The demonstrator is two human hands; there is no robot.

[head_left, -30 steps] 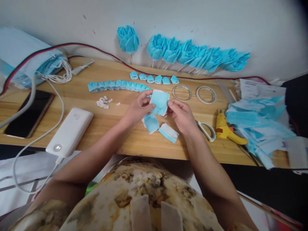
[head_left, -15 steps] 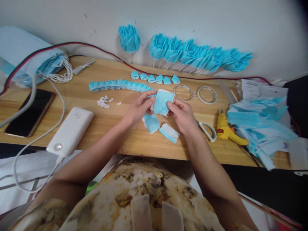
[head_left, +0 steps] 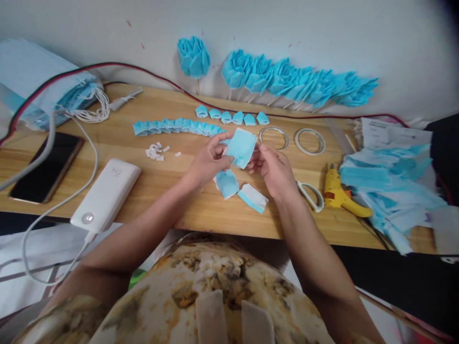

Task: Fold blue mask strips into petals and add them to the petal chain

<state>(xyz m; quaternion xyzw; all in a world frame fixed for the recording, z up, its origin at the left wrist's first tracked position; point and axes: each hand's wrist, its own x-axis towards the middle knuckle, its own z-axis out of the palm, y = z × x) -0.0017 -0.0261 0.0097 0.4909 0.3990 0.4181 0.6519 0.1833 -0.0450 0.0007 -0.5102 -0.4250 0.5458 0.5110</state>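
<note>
Adjusting seems the step: left hand (head_left: 207, 160) pinches light-blue fabric square (head_left: 243, 146), right hand's grip (head_left: 277, 170) unclear; next calls for steadying.

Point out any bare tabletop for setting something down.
Bare wood shows between the power bank and white scraps, and on the near side of the loose pieces. Crowded: around the blue square and at the right end, with glue gun and blue scraps.
</note>
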